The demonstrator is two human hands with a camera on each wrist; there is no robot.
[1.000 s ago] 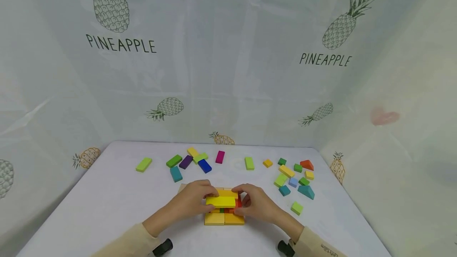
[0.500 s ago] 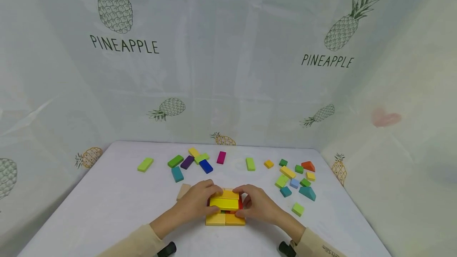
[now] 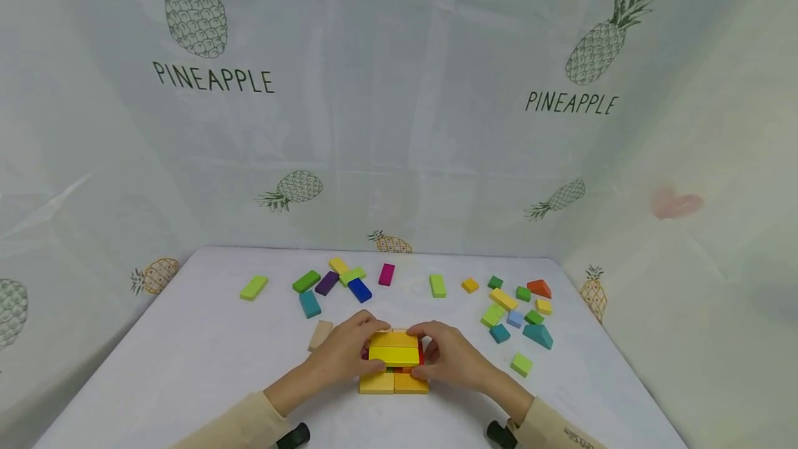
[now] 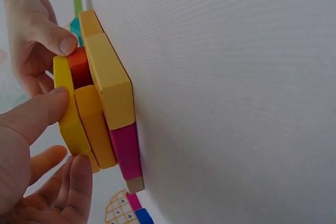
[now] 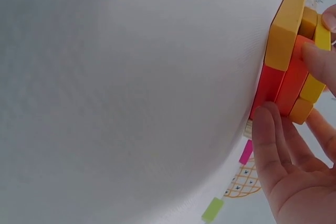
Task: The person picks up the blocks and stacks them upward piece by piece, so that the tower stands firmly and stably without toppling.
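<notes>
A low stack of wooden blocks stands at the table's front middle, with a bright yellow block point(image 3: 394, 357) on top and an orange-yellow block point(image 3: 395, 339) right behind it. My left hand point(image 3: 349, 346) holds the left end of this top pair, thumb on the yellow block's front and fingers at the far side. My right hand point(image 3: 450, 355) grips the stack's right end. Its thumb presses an orange-red block point(image 5: 292, 80) while its fingers reach the far end, by a red block point(image 5: 266, 88). Beneath lie pale yellow point(image 4: 116, 98) and magenta point(image 4: 125, 150) blocks.
A beige block point(image 3: 321, 335) lies just left of the stack. Farther back left are several loose blocks, among them a blue block point(image 3: 359, 290) and a teal block point(image 3: 309, 304). More lie to the right, including a teal triangle point(image 3: 539, 336) and a light green block point(image 3: 521, 364).
My left hand has shifted slightly right with the yellow block, which now sits squarely in front of the orange-yellow block. The beige block shows more fully. My right hand has barely moved.
</notes>
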